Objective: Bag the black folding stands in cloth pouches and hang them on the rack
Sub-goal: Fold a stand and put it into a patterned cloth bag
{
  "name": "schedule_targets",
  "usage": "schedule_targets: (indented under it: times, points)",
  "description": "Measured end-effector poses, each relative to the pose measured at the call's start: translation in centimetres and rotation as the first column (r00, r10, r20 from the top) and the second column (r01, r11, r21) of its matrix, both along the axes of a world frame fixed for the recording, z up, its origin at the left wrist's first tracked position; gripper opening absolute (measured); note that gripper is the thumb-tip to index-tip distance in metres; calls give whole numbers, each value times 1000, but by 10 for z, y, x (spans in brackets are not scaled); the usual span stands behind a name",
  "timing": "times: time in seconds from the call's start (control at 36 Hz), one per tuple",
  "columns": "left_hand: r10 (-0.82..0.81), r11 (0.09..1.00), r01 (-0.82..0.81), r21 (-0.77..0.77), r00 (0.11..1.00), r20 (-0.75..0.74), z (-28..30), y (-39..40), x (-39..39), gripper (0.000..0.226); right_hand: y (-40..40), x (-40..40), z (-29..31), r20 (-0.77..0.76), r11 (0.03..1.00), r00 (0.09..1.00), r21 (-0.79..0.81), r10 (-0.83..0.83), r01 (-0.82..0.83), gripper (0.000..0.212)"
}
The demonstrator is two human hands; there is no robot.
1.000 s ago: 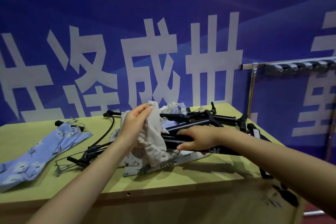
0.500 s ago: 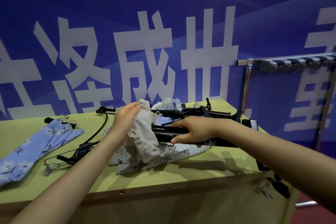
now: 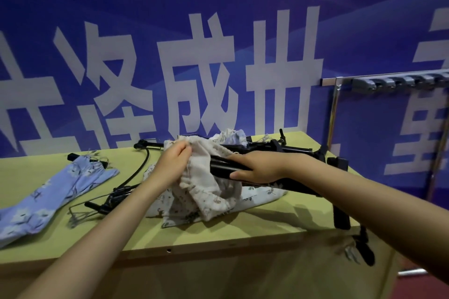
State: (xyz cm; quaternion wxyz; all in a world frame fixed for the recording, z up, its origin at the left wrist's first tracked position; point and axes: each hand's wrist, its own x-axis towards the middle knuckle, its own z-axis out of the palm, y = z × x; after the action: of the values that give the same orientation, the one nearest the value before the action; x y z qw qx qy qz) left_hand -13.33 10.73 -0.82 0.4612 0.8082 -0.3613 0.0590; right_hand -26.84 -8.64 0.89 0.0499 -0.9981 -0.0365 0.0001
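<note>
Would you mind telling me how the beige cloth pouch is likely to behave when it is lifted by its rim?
The beige cloth pouch will probably flop: it sags in crumpled folds below where the left hand pinches it. It looks light, since a fingertip pinch holds it up. Its mouth may collapse unless held open around the black folding stand.

Cream pouch (image 3: 206, 177), small floral print. Light blue pouch (image 3: 51, 192), pale white blossoms. Folding stand (image 3: 223, 165) black. Tabletop (image 3: 267, 223) yellow-green. Backdrop banner (image 3: 218, 19) deep blue, large white characters. Rack (image 3: 388, 79) silver-grey.
</note>
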Motion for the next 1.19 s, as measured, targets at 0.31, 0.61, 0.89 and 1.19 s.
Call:
schedule_targets:
  times: [0.31, 0.61, 0.89, 1.19]
  points:
    - [-98, 949, -16, 315, 934, 343, 7, -11, -3, 38, 5, -3, 11, 100, 992, 991, -101, 87, -77, 56]
    - [-71, 997, 70, 44, 997, 40, -16, -24, 5, 57, 0, -5, 16, 188, 941, 973, -332, 132, -63, 45]
    - [-38, 899, 25, 438, 999, 21, -7, -30, -2, 53, -5, -2, 13, 251, 907, 950, -417, 185, -67, 43]
    - [-219, 886, 423, 190, 743, -632, -7, -19, 2, 42, -8, 9, 15, 397, 881, 874, -467, 281, -71, 39]
